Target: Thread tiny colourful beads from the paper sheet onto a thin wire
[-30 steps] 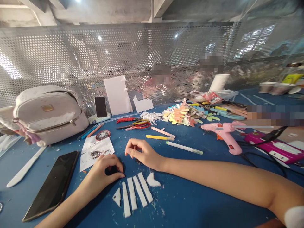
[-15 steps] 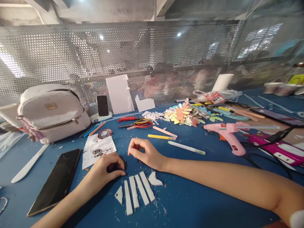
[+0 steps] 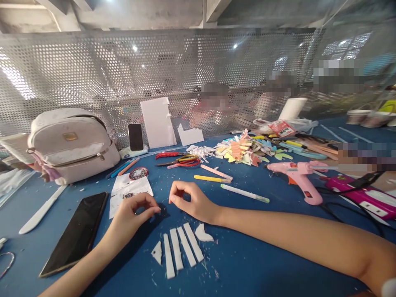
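Note:
My left hand [image 3: 139, 208] is above the blue table, thumb and fingertips drawn together in a pinch; anything between them is too small to make out. Facing it, my right hand [image 3: 193, 202] curls its fingers toward the thumb, and its fingertips hide whatever they may hold. Just below both hands lie several white strips [image 3: 185, 246], side by side and slightly slanted. A white triangular piece [image 3: 157, 252] with a dark dot sits left of them, and a notched white piece [image 3: 204, 233] to their right. Neither hand touches these pieces.
Behind my left hand is white paper [image 3: 136, 187] with dark bits. A black phone [image 3: 76, 233] lies left. Markers [image 3: 244, 193], scissors [image 3: 185, 161] and paper scraps [image 3: 238, 148] are beyond my right hand. A pink glue gun [image 3: 297, 177] with cables lies right; a backpack [image 3: 71, 144] stands back left.
The fingertips and thumb of my left hand have closed together, and that hand has shifted slightly. My right hand keeps its curled pose. The view has moved a little; the white pieces lie as before.

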